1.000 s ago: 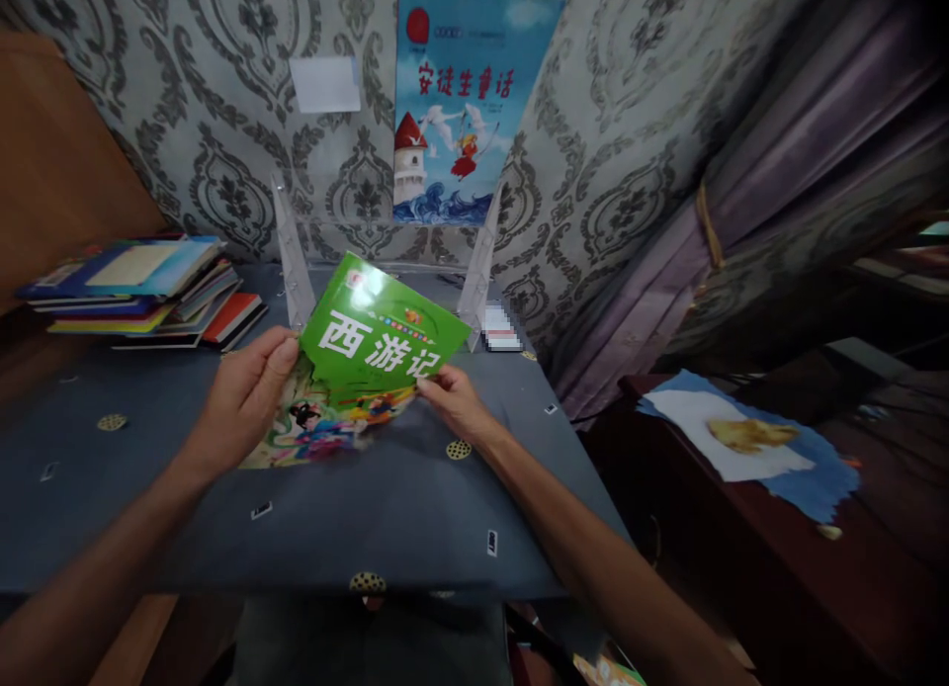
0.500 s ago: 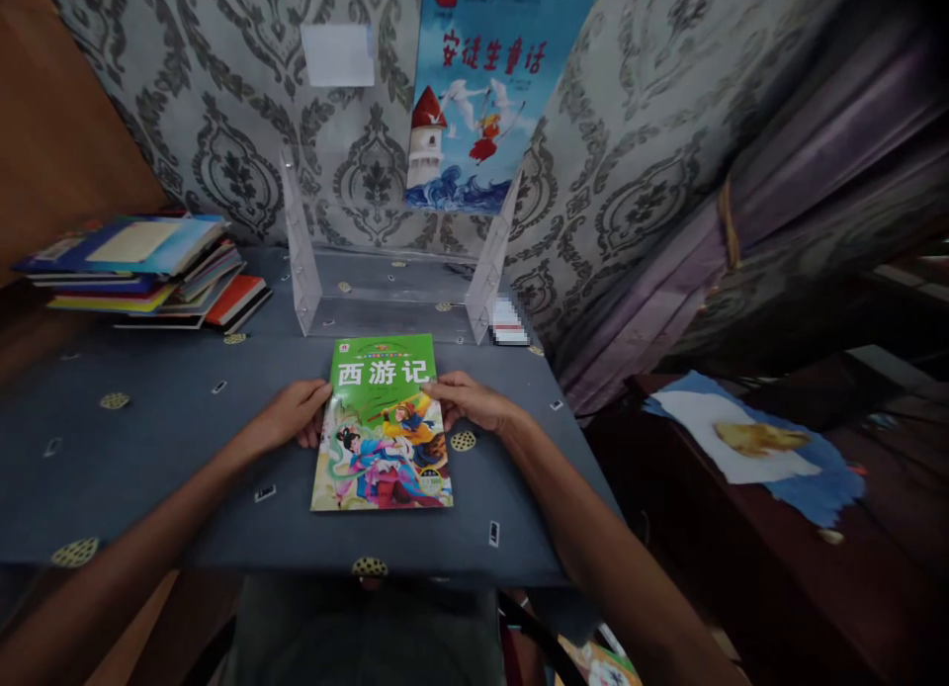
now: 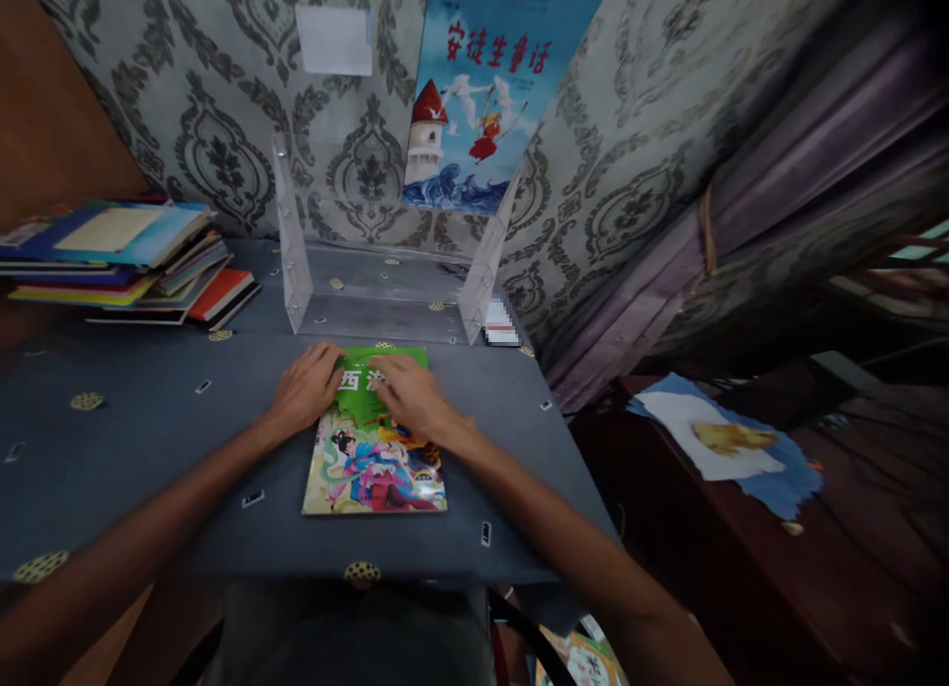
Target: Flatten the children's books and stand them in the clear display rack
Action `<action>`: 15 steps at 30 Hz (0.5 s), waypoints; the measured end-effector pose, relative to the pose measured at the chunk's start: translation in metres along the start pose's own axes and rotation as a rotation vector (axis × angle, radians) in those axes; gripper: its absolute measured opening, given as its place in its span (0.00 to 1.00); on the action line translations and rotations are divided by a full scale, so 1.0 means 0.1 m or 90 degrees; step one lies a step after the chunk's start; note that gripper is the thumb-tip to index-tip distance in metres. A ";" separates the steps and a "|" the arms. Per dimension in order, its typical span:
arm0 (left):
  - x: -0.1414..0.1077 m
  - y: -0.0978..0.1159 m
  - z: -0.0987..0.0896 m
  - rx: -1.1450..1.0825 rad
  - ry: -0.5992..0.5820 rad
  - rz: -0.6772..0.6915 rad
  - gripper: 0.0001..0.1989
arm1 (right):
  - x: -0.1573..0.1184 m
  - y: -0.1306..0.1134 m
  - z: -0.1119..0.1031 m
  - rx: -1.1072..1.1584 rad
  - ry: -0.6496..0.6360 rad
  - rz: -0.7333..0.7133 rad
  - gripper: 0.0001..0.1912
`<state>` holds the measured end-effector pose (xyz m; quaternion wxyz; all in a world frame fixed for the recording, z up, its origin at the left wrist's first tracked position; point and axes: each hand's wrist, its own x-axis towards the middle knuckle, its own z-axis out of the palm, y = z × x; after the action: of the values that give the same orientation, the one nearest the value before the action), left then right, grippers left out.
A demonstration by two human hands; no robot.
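A picture book (image 3: 375, 469) with a green and multicoloured cover lies on the cloth-covered table in front of me. Its top is partly covered by my hands. My left hand (image 3: 305, 387) rests palm down at the book's upper left corner, the fingers at its edge. Across the upper right of the cover reaches my right hand (image 3: 411, 397), fingers stretched out over the title and slightly blurred. Neither hand is wrapped round the book. Just behind it stands a clear acrylic stand (image 3: 386, 315).
A stack of books (image 3: 140, 271) stands at the table's left rear. A blue poster (image 3: 474, 113) hangs on the patterned wall. On the right, a dark red surface (image 3: 667, 488) bears a blue cloth (image 3: 797, 488) with white paper. A purple curtain (image 3: 638, 320) hangs beside the table.
My hands have left their grip on the book's two sides. Both have moved up to its top, the right one inward over the cover. The view has shifted slightly.
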<state>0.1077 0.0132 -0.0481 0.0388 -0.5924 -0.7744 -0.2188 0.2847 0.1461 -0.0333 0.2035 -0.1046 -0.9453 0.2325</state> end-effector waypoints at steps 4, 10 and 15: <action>-0.05 -0.05 0.09 -0.019 0.016 0.006 0.13 | 0.20 -0.15 0.35 -0.037 -0.094 -0.069 0.23; -0.06 -0.05 0.13 -0.008 0.033 0.008 0.13 | 0.14 0.06 0.41 -0.056 -0.077 -0.028 0.27; -0.04 -0.06 0.14 -0.016 0.032 0.008 0.14 | -0.09 0.35 0.18 -0.049 -0.038 0.052 0.26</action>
<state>0.1061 0.0134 -0.0638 0.0518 -0.5920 -0.7667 -0.2431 0.2889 0.1669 -0.0683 0.1614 -0.1438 -0.9541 0.2073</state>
